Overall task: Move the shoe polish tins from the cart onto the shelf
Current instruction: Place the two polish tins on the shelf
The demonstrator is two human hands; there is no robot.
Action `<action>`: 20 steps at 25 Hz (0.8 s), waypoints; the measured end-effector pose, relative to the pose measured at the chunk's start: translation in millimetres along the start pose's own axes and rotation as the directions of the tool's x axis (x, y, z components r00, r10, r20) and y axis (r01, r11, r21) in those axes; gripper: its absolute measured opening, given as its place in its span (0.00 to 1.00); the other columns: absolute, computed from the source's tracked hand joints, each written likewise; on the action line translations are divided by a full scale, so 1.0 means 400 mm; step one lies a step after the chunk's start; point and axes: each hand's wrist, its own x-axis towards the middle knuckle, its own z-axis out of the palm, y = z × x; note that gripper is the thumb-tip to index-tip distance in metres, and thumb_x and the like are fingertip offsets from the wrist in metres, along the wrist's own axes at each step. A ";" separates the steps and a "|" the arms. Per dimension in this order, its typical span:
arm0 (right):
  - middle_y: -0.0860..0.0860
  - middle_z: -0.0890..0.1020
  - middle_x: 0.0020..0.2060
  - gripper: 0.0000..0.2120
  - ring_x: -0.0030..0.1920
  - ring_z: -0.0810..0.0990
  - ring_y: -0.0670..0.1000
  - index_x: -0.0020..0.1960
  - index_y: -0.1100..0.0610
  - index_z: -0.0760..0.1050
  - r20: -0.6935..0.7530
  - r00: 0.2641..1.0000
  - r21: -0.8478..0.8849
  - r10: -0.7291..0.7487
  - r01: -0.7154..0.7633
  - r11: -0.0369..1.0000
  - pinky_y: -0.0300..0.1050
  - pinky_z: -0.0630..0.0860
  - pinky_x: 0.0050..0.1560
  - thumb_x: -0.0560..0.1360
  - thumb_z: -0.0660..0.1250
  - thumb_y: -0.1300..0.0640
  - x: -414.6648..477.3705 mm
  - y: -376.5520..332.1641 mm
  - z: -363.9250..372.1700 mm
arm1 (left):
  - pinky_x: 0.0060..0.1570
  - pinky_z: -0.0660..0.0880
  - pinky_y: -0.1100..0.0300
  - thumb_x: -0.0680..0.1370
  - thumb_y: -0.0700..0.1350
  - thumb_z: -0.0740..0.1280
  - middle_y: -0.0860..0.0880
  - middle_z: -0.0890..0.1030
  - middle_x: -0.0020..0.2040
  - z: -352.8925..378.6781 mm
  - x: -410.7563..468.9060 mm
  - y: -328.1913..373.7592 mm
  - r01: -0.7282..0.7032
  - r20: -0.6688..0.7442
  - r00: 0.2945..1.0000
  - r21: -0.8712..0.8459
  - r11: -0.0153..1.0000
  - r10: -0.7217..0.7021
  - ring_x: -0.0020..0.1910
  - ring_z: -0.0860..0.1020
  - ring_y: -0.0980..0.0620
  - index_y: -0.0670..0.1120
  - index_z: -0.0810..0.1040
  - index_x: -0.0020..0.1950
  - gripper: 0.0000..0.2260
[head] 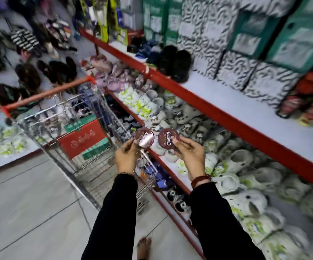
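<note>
Each of my hands holds one round dark-red shoe polish tin, lid facing me. My left hand point(126, 156) grips the left tin point(144, 137) by its lower edge. My right hand point(189, 153) pinches the right tin point(168, 138), whose lid reads "Cherry". Both tins hang in the air side by side, just right of the wire cart point(88, 147) and in front of the red-edged shelving. The grey upper shelf point(227, 98) runs along the right, with a bare stretch between black shoes and patterned boxes.
The cart has a red handle point(46, 94) and holds a red and green box point(84, 139). White and green clogs point(236, 166) fill the lower shelf. Black shoes point(176, 62) and stacked boxes point(245, 53) stand on the upper shelf. A display table of shoes sits at left, tiled floor below.
</note>
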 end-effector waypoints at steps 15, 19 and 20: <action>0.58 0.86 0.46 0.14 0.43 0.87 0.55 0.55 0.64 0.83 -0.537 0.720 -0.169 -0.440 0.418 0.892 0.40 0.85 0.44 0.71 0.76 0.61 -0.198 -0.512 -0.568 | 0.34 0.80 0.70 0.78 0.39 0.69 0.43 0.80 0.43 0.654 -0.360 0.149 -0.169 0.695 0.711 0.022 0.985 0.107 0.33 0.79 0.54 0.36 0.79 0.60 0.12; 0.62 0.86 0.48 0.14 0.46 0.87 0.59 0.53 0.67 0.82 -0.669 0.616 -0.281 -0.416 0.308 0.909 0.47 0.83 0.48 0.70 0.77 0.62 -0.185 -0.533 -0.690 | 0.45 0.85 0.54 0.76 0.42 0.72 0.40 0.84 0.46 0.790 -0.423 0.104 -0.311 0.782 0.620 0.165 0.936 0.068 0.39 0.83 0.45 0.35 0.83 0.57 0.13; 0.64 0.86 0.48 0.14 0.45 0.86 0.59 0.52 0.67 0.81 -0.696 0.603 -0.284 -0.390 0.268 0.921 0.48 0.83 0.48 0.69 0.78 0.61 -0.177 -0.532 -0.714 | 0.50 0.84 0.50 0.75 0.42 0.73 0.40 0.84 0.47 0.819 -0.429 0.088 -0.330 0.794 0.607 0.216 0.919 0.032 0.41 0.83 0.45 0.36 0.83 0.56 0.13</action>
